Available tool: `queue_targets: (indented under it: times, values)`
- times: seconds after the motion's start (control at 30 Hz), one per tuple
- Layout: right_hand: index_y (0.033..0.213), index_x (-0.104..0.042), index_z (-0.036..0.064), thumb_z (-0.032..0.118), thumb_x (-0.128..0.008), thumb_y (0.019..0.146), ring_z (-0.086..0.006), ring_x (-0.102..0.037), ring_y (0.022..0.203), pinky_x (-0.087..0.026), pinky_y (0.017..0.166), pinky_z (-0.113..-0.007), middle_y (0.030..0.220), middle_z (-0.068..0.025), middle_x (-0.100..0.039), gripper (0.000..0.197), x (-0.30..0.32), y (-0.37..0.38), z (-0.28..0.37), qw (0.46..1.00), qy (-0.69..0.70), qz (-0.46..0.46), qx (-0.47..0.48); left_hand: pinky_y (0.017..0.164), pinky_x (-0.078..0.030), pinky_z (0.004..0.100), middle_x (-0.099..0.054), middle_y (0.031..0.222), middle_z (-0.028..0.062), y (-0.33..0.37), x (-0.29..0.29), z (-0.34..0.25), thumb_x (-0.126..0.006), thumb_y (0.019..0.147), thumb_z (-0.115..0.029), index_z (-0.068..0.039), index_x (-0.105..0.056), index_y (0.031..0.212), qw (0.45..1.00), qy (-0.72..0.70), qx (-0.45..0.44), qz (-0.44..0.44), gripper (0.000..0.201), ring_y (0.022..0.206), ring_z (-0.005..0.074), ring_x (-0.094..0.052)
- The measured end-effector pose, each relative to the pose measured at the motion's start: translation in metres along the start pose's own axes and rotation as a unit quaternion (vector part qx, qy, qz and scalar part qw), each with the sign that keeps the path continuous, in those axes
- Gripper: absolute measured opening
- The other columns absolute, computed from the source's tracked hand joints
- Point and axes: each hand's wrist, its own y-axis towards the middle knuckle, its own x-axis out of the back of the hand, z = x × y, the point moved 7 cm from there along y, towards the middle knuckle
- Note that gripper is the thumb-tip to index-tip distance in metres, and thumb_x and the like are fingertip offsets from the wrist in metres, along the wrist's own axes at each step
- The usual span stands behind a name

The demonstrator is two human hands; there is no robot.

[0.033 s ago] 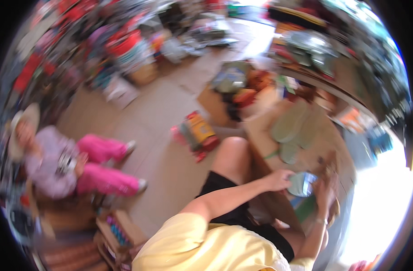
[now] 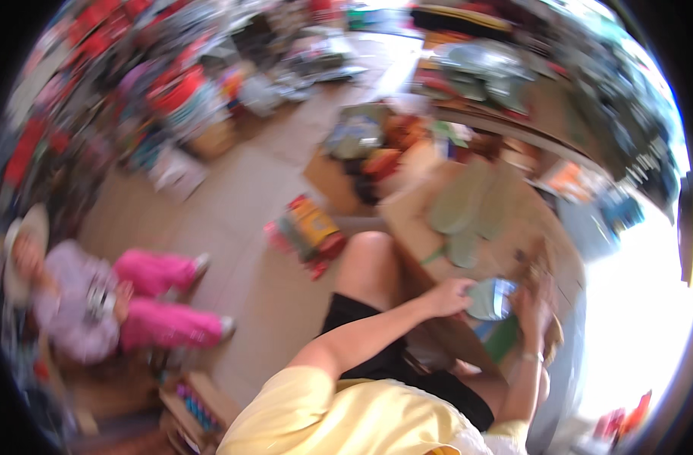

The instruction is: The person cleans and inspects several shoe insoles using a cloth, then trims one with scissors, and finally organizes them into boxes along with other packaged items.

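My left hand [image 2: 449, 297] is closed on the near end of a flat, rounded pale green piece [image 2: 480, 299] with a shiny, bluish far end; its exact kind is too blurred to tell. My right hand [image 2: 537, 305] is just right of that piece, over the cardboard, its fingers smeared by motion. Something brownish [image 2: 542, 262] shows around its fingertips, but I cannot make it out. Several flat, long oval pieces [image 2: 462, 205] of the same pale green lie beyond my hands on a cardboard surface [image 2: 411, 216].
A seated person [image 2: 84, 303] in pink trousers and a pale hat is at the left. Red and yellow packages [image 2: 308, 231] lie on the floor left of my knee. An open carton [image 2: 198, 406] stands at the lower left. Crowded goods [image 2: 187, 98] line the back; a loaded table [image 2: 483, 98] stands far right.
The whole view has shifted, so the scene sits further left in the picture. My hands and the pale green piece keep nearly the same places relative to each other.
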Motion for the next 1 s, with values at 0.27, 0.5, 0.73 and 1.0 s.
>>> queue_targets:
  times: [0.27,0.5,0.73,1.0]
  values:
    - [0.138,-0.038,0.0013,0.036,-0.057,0.085,-0.0325,-0.024,0.138,-0.015,0.114,-0.046,0.146,-0.0187,-0.033,0.067,0.029,0.002,0.03,0.995,0.091,0.021,-0.022,0.057,-0.055,0.026,-0.065,0.086,0.011,-0.001,0.006,0.002,-0.047,0.089,-0.006,0.0,-0.037,0.138,0.998,0.015,0.061,0.013,0.05,0.065,0.0167,-0.067]
    - [0.136,-0.039,0.0006,0.037,-0.057,0.085,-0.0327,-0.026,0.138,-0.015,0.114,-0.046,0.143,-0.018,-0.037,0.065,0.07,-0.051,0.147,0.955,0.226,0.095,0.164,0.062,-0.054,0.0262,-0.064,0.092,0.0135,-0.005,0.016,0.009,-0.049,0.089,-0.004,0.002,-0.034,0.14,0.991,0.131,0.002,0.005,0.053,0.065,0.0186,-0.066]
    - [0.137,-0.04,0.0052,0.037,-0.059,0.083,-0.0318,-0.027,0.137,-0.019,0.112,-0.046,0.144,-0.0157,-0.037,0.066,0.056,-0.025,0.109,0.959,0.205,0.119,0.154,0.066,-0.052,0.0275,-0.064,0.094,0.0117,-0.009,0.011,0.0,-0.049,0.089,-0.004,0.003,-0.033,0.14,0.997,0.036,0.066,0.013,0.054,0.064,0.0186,-0.066]
    - [0.126,-0.051,0.0066,0.028,-0.064,0.078,-0.0357,-0.032,0.13,-0.022,0.109,-0.051,0.131,-0.0163,-0.044,0.054,0.04,0.002,0.073,0.975,0.174,0.051,0.132,0.062,-0.053,0.0276,-0.064,0.09,0.0096,-0.009,0.005,-0.006,-0.048,0.089,-0.004,-0.001,-0.039,0.136,0.998,0.012,0.058,0.002,0.049,0.065,0.0183,-0.066]
